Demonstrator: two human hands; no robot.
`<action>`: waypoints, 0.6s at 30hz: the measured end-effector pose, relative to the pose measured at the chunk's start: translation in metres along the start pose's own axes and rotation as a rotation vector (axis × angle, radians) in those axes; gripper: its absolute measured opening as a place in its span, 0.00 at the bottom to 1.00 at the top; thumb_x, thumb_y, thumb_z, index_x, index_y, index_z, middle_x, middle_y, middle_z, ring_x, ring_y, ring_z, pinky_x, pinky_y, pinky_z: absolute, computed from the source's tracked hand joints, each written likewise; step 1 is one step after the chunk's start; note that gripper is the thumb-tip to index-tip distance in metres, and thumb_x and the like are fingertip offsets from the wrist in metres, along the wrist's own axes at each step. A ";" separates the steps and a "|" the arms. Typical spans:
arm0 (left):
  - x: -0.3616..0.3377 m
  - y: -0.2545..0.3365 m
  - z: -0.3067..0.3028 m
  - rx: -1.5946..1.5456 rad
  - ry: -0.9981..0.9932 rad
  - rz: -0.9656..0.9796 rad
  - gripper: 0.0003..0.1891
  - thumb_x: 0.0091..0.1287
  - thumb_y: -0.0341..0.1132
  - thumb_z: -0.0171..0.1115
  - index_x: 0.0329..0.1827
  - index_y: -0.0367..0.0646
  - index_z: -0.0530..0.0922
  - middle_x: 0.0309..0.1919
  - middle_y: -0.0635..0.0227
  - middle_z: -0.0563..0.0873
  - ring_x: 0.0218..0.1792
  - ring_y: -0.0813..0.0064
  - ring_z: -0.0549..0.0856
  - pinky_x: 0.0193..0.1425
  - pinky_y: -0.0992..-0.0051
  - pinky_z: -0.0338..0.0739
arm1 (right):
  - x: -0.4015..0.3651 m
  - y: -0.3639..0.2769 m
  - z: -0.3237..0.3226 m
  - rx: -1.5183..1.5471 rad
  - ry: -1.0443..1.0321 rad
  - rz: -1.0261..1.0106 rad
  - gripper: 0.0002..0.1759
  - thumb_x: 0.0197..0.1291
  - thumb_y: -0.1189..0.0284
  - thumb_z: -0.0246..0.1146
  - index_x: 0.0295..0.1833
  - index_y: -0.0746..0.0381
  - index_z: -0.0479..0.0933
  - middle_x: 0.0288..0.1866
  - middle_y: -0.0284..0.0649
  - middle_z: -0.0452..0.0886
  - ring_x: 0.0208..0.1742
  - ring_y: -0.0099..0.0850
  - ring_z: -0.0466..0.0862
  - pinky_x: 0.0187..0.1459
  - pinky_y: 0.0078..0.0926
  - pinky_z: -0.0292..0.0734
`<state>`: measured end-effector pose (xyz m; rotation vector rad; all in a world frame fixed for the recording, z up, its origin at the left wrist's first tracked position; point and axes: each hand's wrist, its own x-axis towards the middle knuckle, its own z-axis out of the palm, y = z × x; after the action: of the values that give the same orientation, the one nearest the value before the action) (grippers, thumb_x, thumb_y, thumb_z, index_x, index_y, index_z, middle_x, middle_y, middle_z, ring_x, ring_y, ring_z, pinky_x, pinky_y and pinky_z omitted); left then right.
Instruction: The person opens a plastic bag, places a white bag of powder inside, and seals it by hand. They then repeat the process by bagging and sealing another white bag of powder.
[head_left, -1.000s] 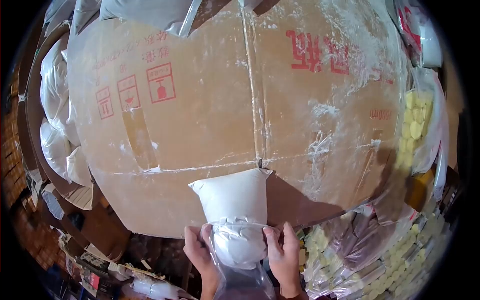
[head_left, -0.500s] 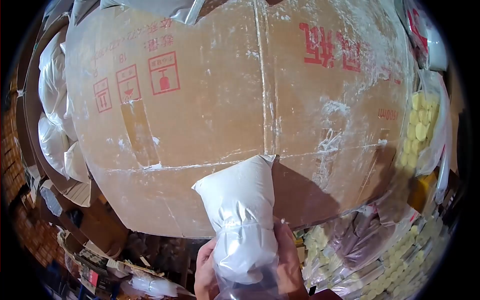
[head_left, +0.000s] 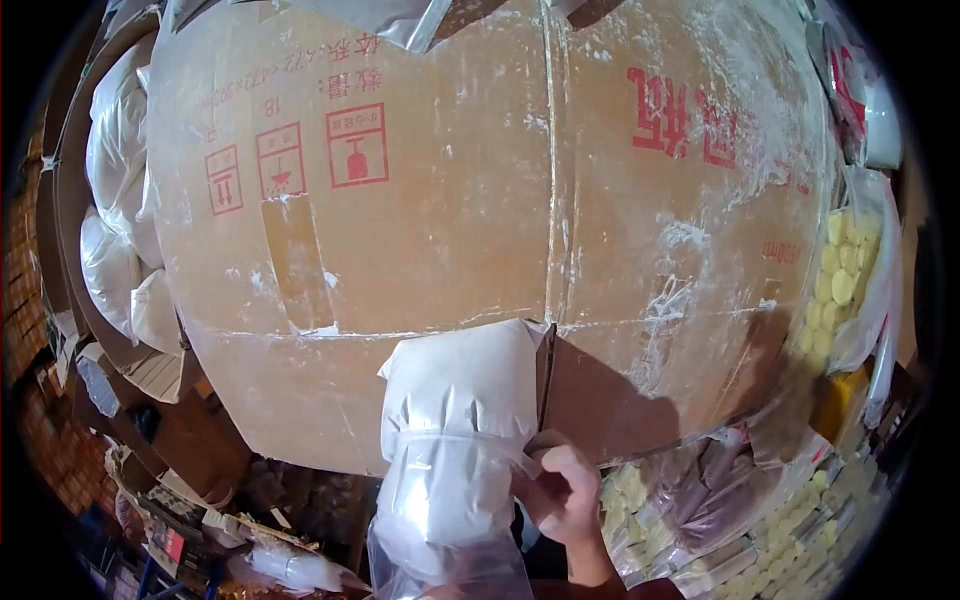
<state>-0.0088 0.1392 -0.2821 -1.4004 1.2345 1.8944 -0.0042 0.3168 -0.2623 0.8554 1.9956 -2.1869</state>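
A clear plastic bag packed with white powder [head_left: 455, 380] lies on the near edge of the flattened cardboard, its lower half hanging toward me. Around its middle runs a translucent band [head_left: 450, 437], pinching the bag into two bulges. The bag's loose clear end [head_left: 450, 580] hangs at the bottom of the view. On the bag's right side, my right hand [head_left: 565, 490] has its fingers closed at the band's end, thumb and forefinger pressed together. My left hand does not show; the bag may be hiding it.
Printed cardboard [head_left: 430, 230], dusted with white powder, covers the work surface. Filled white bags [head_left: 115, 180] stand in a box at the left. Bags of pale yellow pieces [head_left: 840, 270] lie at the right. Other powder bags [head_left: 370, 15] rest at the far edge.
The bag has shifted slightly left and turned more upright. My right hand has moved from cupping its side to its band. My left hand has gone out of sight.
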 end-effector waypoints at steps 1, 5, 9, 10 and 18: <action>0.003 0.002 -0.001 0.038 -0.007 0.071 0.13 0.67 0.30 0.58 0.52 0.33 0.74 0.46 0.57 0.84 0.44 0.68 0.85 0.51 0.70 0.80 | 0.007 -0.010 0.004 -0.208 0.089 -0.101 0.14 0.45 0.88 0.69 0.34 0.64 0.72 0.37 0.46 0.80 0.39 0.42 0.82 0.39 0.33 0.77; 0.015 0.011 -0.003 0.191 -0.050 0.342 0.12 0.67 0.29 0.56 0.50 0.33 0.73 0.45 0.55 0.84 0.44 0.67 0.84 0.52 0.69 0.80 | 0.024 -0.003 0.005 -0.308 0.149 -0.388 0.10 0.56 0.82 0.63 0.37 0.63 0.67 0.45 0.55 0.83 0.47 0.49 0.84 0.46 0.40 0.80; 0.003 0.033 0.018 0.410 -0.140 0.510 0.15 0.64 0.26 0.61 0.52 0.33 0.73 0.45 0.57 0.83 0.45 0.73 0.83 0.49 0.74 0.78 | 0.021 0.004 0.008 -0.108 0.051 -0.312 0.09 0.64 0.80 0.58 0.40 0.64 0.62 0.49 0.60 0.83 0.50 0.53 0.85 0.50 0.44 0.80; 0.002 0.028 0.012 0.473 -0.112 0.570 0.17 0.64 0.26 0.62 0.56 0.33 0.73 0.47 0.57 0.83 0.46 0.72 0.83 0.51 0.73 0.78 | 0.020 0.002 0.007 -0.148 0.057 -0.262 0.09 0.65 0.81 0.56 0.41 0.64 0.61 0.43 0.56 0.85 0.43 0.52 0.87 0.46 0.44 0.82; 0.004 0.056 0.013 1.152 -0.266 0.851 0.14 0.56 0.15 0.57 0.44 0.32 0.81 0.32 0.61 0.80 0.26 0.79 0.75 0.28 0.81 0.65 | 0.013 0.011 0.004 -0.084 0.038 0.185 0.07 0.62 0.82 0.61 0.42 0.66 0.69 0.28 0.35 0.75 0.28 0.18 0.74 0.30 0.17 0.69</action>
<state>-0.0613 0.1231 -0.2638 0.0094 2.3902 1.1914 -0.0124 0.3153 -0.2781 1.0323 1.9231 -1.9882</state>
